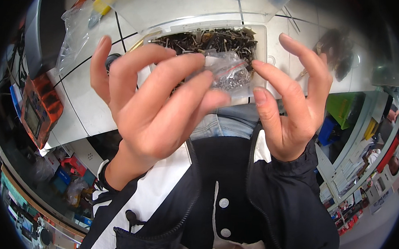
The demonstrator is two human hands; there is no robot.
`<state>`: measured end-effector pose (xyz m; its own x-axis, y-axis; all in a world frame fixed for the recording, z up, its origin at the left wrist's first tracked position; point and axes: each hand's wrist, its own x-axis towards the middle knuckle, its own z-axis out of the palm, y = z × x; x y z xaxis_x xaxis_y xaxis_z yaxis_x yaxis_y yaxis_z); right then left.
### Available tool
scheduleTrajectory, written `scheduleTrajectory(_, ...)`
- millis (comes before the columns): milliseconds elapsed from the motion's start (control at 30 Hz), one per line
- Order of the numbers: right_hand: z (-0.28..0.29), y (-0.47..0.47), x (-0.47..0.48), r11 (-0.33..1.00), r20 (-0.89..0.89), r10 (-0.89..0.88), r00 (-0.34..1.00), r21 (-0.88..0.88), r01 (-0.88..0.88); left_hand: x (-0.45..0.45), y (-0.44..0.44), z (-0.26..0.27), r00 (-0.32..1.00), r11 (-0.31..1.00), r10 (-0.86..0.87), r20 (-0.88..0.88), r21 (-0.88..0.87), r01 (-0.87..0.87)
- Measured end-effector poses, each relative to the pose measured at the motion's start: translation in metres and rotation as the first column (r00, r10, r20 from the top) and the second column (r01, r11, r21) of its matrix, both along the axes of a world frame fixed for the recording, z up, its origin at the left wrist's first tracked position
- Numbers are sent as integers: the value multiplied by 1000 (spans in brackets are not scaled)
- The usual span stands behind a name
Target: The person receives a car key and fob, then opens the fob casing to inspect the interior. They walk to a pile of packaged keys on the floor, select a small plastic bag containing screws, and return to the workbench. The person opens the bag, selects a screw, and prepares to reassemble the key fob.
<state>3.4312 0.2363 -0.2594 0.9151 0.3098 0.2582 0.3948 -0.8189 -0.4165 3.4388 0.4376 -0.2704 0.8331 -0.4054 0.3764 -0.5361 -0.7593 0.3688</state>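
A small clear zip bag (234, 77) with a red strip holds shiny little metal parts. It shows over the near part of a clear plastic box (262, 53) full of mixed screws, springs and other small hardware (221, 39). My left hand (153, 105) is at the bag's left side, its blurred fingers and thumb covering that edge; whether they grip it I cannot tell. My right hand (292, 99) is at the bag's right side with fingers spread. Its index fingertip is close to the bag's edge, and its thumb points up below that.
A raised transparent lid (199, 6) shows behind the box on the white tiled worktop (76, 94). To the left are a crumpled plastic bag (75, 33) and an orange-and-black device with a screen (41, 112). Dark objects (338, 54) lie at the right, beyond thin metal rods (293, 19).
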Motion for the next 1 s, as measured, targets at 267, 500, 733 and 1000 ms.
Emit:
scheduleTrajectory(267, 1, 6, 1, 998, 7, -64, 998, 19, 64, 12, -2, 10, 995, 999, -51, -87, -19, 50)
scheduleTrajectory(500, -1, 7, 2, 994, -42, -72, 997, 80, 75, 1, 9, 7, 994, 995, -35, -99, -100, 25)
scheduleTrajectory(733, -4, 7, 4, 985, -59, -51, 997, 160, 60, 0, 13, 3, 996, 988, -39, -85, -153, 25)
scheduleTrajectory(1000, 5, 12, 8, 990, -89, 42, 995, 135, -30, -4, 14, 2, 996, 984, 37, -76, -173, -50)
